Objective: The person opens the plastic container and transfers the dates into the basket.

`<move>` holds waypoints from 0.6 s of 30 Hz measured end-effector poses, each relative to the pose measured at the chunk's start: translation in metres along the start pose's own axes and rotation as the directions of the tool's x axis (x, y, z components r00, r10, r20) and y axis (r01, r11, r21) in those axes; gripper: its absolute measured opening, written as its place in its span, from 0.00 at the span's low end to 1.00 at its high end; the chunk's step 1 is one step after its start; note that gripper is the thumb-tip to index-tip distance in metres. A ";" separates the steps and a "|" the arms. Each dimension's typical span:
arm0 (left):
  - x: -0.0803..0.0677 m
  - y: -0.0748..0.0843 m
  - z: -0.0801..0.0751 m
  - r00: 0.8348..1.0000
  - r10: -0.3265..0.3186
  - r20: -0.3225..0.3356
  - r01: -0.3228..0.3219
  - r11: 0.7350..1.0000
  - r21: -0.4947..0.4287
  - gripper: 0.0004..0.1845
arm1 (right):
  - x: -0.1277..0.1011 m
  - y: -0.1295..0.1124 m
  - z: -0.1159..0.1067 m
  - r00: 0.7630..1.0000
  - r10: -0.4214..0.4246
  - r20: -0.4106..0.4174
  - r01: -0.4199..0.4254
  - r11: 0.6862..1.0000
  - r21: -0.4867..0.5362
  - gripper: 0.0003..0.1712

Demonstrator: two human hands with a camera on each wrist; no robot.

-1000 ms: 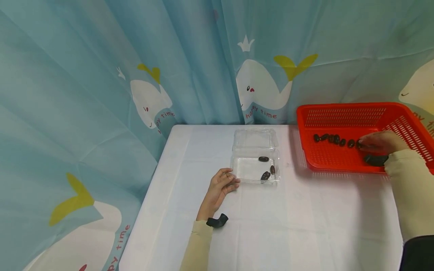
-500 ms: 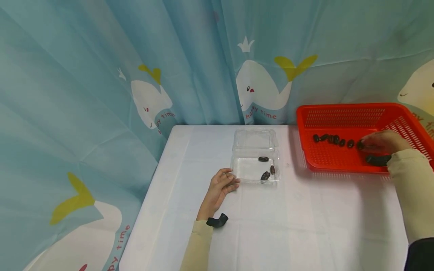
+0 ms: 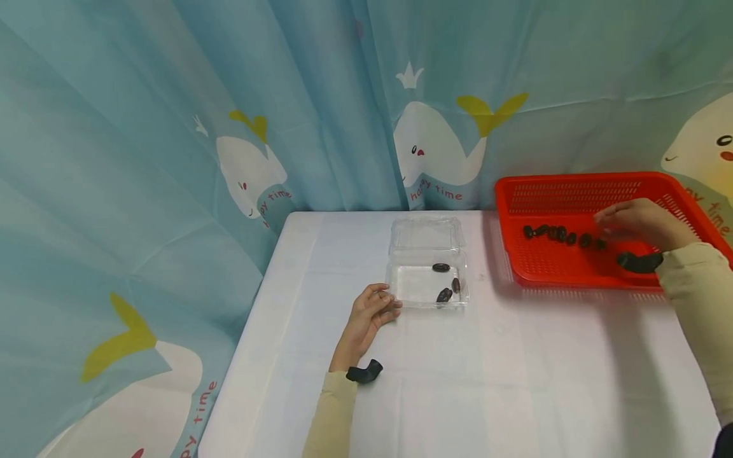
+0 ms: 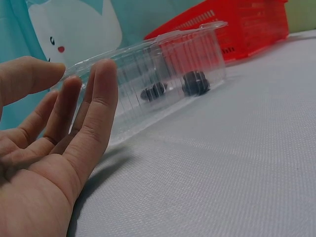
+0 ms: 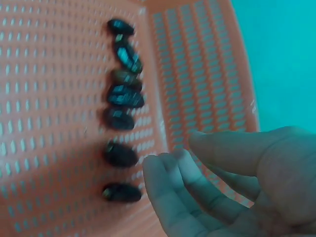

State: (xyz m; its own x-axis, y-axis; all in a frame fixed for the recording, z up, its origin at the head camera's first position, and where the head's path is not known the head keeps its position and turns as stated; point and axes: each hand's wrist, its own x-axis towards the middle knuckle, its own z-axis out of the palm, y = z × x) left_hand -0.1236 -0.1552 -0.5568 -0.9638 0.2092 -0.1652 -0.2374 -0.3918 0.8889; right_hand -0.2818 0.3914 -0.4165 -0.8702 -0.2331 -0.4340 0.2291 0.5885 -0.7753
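right hand lifted off dates

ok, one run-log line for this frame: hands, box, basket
left hand: open, resting by clear box | box: three dark pieces inside, lid open | right hand: open, empty, over row of dark pieces in red basket

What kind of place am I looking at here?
Probably a makeshift recording booth, not a real kitchen or shop: a whale-print curtain closes in a small table under a white cloth, with only a red basket and a clear box on it.
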 end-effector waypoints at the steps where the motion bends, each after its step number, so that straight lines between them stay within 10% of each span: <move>1: 0.000 0.000 0.000 1.000 -0.001 -0.001 0.001 1.000 -0.001 0.20 | 0.001 -0.004 0.001 1.000 -0.010 -0.007 0.010 1.000 -0.018 0.20; 18: 0.000 0.000 0.002 1.000 0.000 0.000 0.000 1.000 0.001 0.22 | 0.002 -0.064 0.031 0.996 -0.086 -0.004 0.083 0.978 -0.190 0.30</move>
State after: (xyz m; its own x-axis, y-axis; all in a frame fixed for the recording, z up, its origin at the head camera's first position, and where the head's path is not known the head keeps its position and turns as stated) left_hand -0.1239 -0.1539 -0.5558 -0.9639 0.2094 -0.1647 -0.2369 -0.3907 0.8895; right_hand -0.2848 0.3290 -0.3819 -0.8885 -0.2792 -0.3640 0.0687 0.7035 -0.7074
